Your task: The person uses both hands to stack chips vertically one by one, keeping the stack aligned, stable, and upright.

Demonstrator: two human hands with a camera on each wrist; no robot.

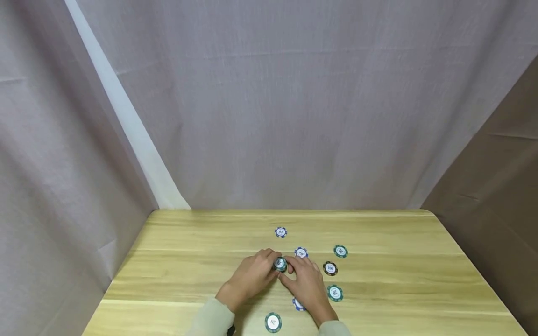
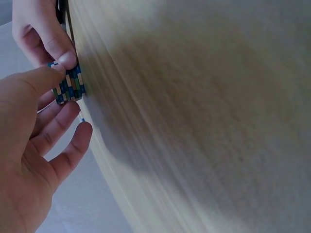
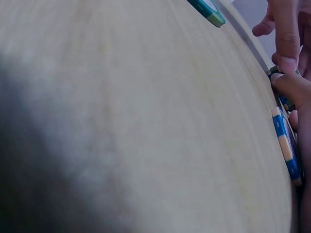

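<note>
A short stack of poker chips [image 1: 280, 264], a green one on top, stands on the wooden table between both hands. My left hand [image 1: 253, 274] holds its left side; in the left wrist view the thumb and fingers of the left hand [image 2: 34, 131] grip the stack [image 2: 70, 86], whose edges show blue, green and white. My right hand [image 1: 307, 283] holds the other side with thumb and fingers. In the right wrist view the right hand [image 3: 299, 97] largely covers the stack.
Loose chips lie flat on the table [image 1: 189, 261]: blue ones [image 1: 280, 232] behind and beside the right hand, another partly under its wrist, green ones [image 1: 335, 292] and a black one [image 1: 330, 268] to the right, and a green one [image 1: 273, 322] near the front.
</note>
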